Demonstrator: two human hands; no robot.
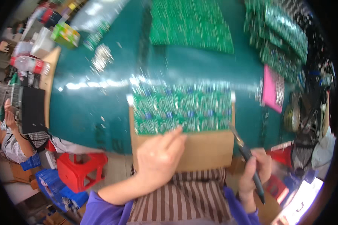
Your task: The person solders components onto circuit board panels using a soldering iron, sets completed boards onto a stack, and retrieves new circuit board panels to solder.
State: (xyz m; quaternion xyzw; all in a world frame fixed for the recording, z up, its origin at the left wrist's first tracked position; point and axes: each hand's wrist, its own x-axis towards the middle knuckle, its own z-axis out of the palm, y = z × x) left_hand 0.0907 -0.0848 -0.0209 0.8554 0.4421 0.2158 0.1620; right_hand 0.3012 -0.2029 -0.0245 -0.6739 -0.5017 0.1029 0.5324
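A green circuit board panel point(182, 107), populated with several small parts and blue components, lies on a brown cardboard sheet point(204, 150) in front of me. My left hand point(159, 157) is at the panel's near edge, its fingertips drawn together in a pinch there; blur hides what they hold, if anything. In my right hand point(256, 168) is a soldering iron point(245, 153) with a dark handle. Its metal tip points up and left, close to the panel's near right corner; whether it touches cannot be told.
Bare green panels point(191, 24) lie at the far middle of the green tabletop point(94, 93). Stacked boards point(281, 45) and a pink sheet point(273, 90) are at right. A pile of small pale parts point(102, 58) sits far left. Another person point(17, 138) works at left, beyond a red stool point(80, 168).
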